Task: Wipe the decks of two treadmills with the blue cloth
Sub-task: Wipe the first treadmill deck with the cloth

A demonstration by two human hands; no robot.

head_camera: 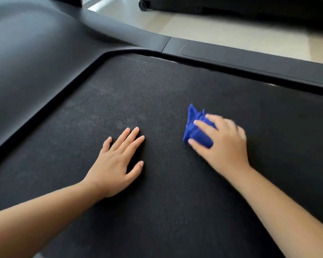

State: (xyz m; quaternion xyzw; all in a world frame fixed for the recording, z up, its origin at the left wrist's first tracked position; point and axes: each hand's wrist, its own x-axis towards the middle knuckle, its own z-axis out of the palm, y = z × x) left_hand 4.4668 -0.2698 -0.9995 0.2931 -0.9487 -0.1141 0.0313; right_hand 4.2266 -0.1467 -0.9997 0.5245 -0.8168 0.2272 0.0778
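I see my right hand [223, 141] pressing the bunched blue cloth [196, 125] under its fingers onto the black treadmill deck [157, 94], right of centre, while my left hand [117, 164] lies flat beside it, fingers spread, holding nothing.

pale tiled floor [222, 28], small black wheel [142, 5] at the top edge

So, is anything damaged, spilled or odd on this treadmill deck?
Nothing stands out. The belt looks intact and dry, with only faint pale scuffing near the left hand. The right hand presses the bunched blue cloth on it.
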